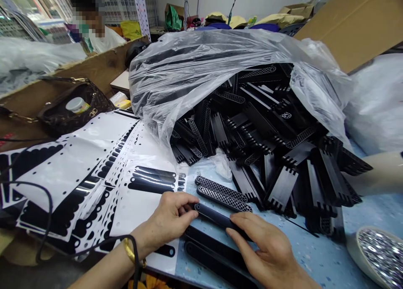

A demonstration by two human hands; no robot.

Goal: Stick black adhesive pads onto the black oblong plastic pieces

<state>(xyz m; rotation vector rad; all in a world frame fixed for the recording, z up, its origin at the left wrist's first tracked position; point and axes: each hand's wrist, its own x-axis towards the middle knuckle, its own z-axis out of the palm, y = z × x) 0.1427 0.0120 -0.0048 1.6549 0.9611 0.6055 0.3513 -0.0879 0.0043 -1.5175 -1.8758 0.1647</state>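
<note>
One black bar is near, over the blue counter. The left hand pinches its left end, and the right hand pinches its right part. Two crisscross bars lie just farther away.

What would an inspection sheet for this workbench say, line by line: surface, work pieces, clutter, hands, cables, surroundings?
Surface: blue speckled table, partly covered.
Work pieces: black bar in hand; two lattice-patterned bars beyond it; more black bars spilling from an open clear plastic bag; white sheets with black strips at left.
Clutter: brown handbag holding a jar; bowl of shiny metal pieces at right.
Hands: left hand pinches the bar's left end; right hand grips its right part.
Cables: black cable over the sheets and across the left forearm.
Surroundings: another person at upper left; cardboard at upper right.
</note>
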